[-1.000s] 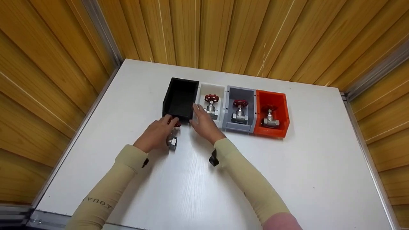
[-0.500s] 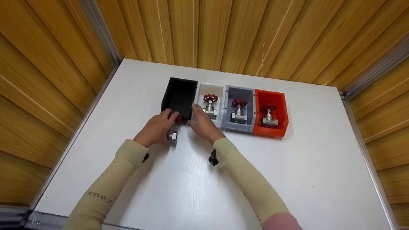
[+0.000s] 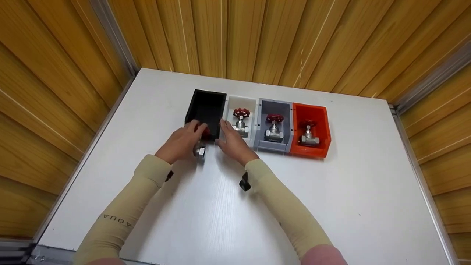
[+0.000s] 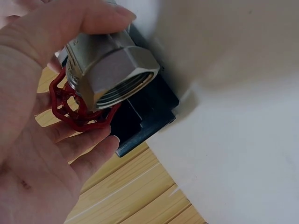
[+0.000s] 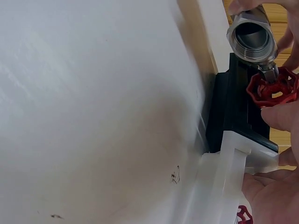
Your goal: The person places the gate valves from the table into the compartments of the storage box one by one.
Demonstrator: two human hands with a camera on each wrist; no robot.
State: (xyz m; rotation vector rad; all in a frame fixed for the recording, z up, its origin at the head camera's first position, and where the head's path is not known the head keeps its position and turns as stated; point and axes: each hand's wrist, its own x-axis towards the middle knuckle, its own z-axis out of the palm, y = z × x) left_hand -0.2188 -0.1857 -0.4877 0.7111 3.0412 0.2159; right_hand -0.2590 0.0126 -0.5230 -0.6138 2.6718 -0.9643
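Observation:
My left hand [image 3: 180, 143] grips a metal gate valve [image 3: 199, 151] at the front of the black bin [image 3: 209, 105]. In the left wrist view, the thumb lies over the steel body [image 4: 117, 70], and fingers are behind the red handwheel [image 4: 54, 100]. The right wrist view has this handwheel over the bin's opening, the threaded end [image 5: 252, 41] facing the camera. My right hand [image 3: 235, 145], fingers extended, rests at the adjoining walls of the black bin and white bin [image 3: 241, 101]. Its thumb is near the handwheel; other fingers reach into the white bin.
The white bin contains another red-wheeled valve [image 3: 241, 127]. Beside it, a grey bin [image 3: 276, 106] and an orange bin [image 3: 326, 127] each hold one valve. All stand in a row on a white table [image 3: 360, 176], with wood-look panels [image 3: 243, 40] behind.
My left hand has moved the valve forward, away from me, so its handwheel passes over the black bin's front edge. My right hand stays at the bin walls.

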